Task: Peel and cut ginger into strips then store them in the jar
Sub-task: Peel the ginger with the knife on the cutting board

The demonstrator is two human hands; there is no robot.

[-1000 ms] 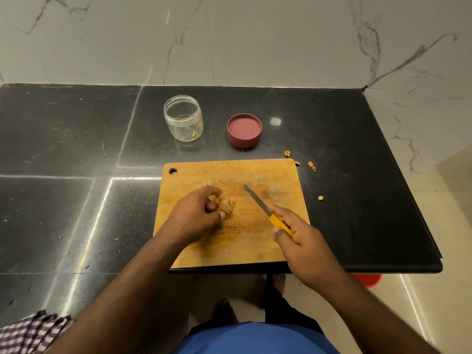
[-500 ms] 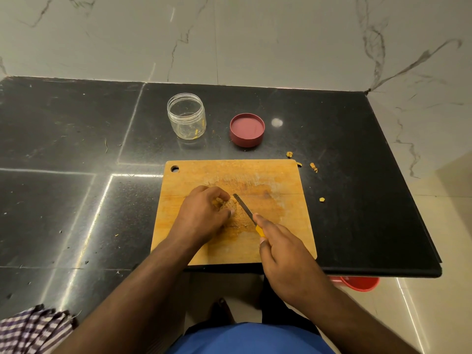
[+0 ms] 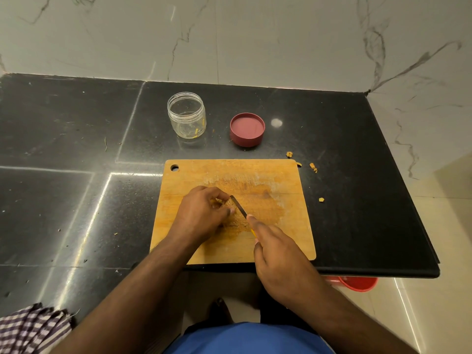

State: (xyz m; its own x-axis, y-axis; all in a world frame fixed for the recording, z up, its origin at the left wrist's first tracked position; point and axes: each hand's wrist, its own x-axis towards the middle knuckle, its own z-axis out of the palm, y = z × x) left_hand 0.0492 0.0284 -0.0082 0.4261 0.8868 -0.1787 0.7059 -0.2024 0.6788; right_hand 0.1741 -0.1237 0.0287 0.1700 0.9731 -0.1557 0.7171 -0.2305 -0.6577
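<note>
Near the counter's back edge, a lidless jar point(image 3: 186, 115) is seen holding only a few strips; its lid point(image 3: 247, 129) lies to its right. On the board point(image 3: 281, 226), the ginger point(image 3: 224, 203) is pinched under the left hand point(image 3: 201, 215), mostly hidden. The knife point(image 3: 239, 207), gripped by the closed right hand point(image 3: 281, 259), is angled up-left, its blade touching the ginger's right side.
</note>
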